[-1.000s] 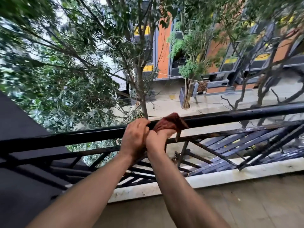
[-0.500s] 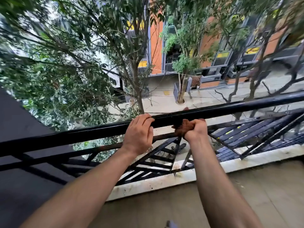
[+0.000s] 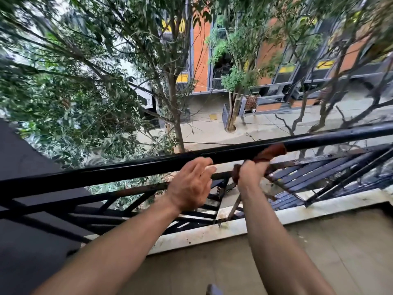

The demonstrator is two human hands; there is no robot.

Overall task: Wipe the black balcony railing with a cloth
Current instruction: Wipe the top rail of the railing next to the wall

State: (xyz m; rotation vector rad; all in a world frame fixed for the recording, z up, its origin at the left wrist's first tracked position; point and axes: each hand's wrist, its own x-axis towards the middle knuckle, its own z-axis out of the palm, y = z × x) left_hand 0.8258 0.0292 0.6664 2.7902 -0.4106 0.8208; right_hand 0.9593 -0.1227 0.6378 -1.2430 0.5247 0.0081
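Railing (image 3: 127,170): one; black, glossy, crossing mid-frame
Cloth (image 3: 273,151): one; rust-brown, bunched against Railing
Hands: two; left hand (image 3: 189,184) loosely spread; right hand (image 3: 251,173) clutching Cloth

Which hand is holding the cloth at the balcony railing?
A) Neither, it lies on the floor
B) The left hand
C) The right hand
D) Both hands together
C: the right hand grips the reddish-brown cloth against the black railing, while the left hand is open and holds nothing.
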